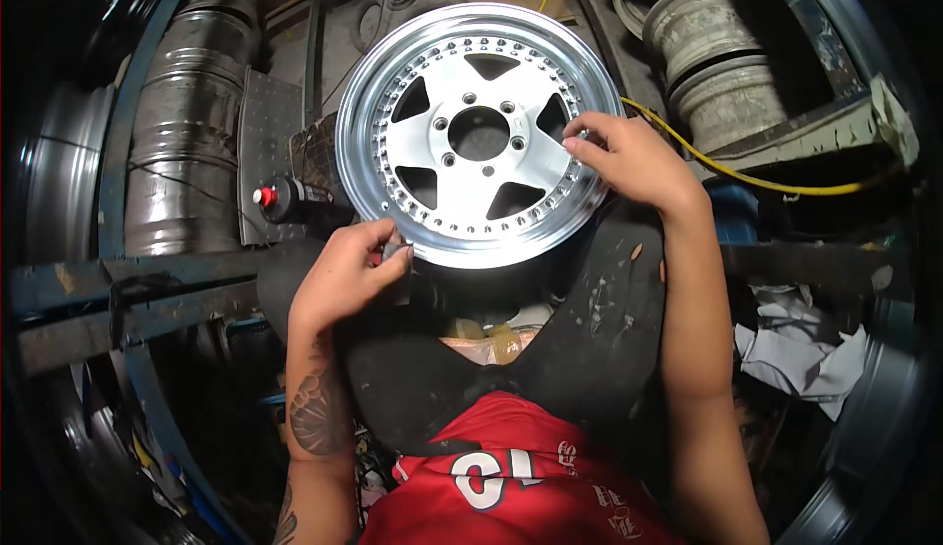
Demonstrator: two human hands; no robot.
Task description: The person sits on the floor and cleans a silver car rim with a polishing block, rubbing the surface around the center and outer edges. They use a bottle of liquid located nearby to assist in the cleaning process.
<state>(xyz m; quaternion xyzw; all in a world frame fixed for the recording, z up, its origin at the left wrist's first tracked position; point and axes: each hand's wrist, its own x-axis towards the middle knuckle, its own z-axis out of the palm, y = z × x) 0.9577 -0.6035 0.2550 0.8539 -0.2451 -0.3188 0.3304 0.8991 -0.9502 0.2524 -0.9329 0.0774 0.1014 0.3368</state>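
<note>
A polished metal car wheel (412, 140) with five broad spokes faces up in front of me, over my knees. Small bolts ring its face, and lug holes surround the dark centre bore. At the lower left of the outer lip, my left hand (350, 265) pinches a small dark piece of sheet or cloth (395, 247) between thumb and fingers. My right hand (637, 155) is over the right side of the wheel, thumb and forefinger slightly apart near the bolt ring. Nothing shows between them; whether the fingertips touch the metal I cannot tell.
A dark bottle with a red cap (295, 200) lies left of the wheel. Stacked metal rims (188, 125) stand behind it, with dirty wheel barrels (711, 59) at right. A yellow hose (766, 184) crosses the right side. Crumpled white paper or cloth (803, 353) hangs lower right.
</note>
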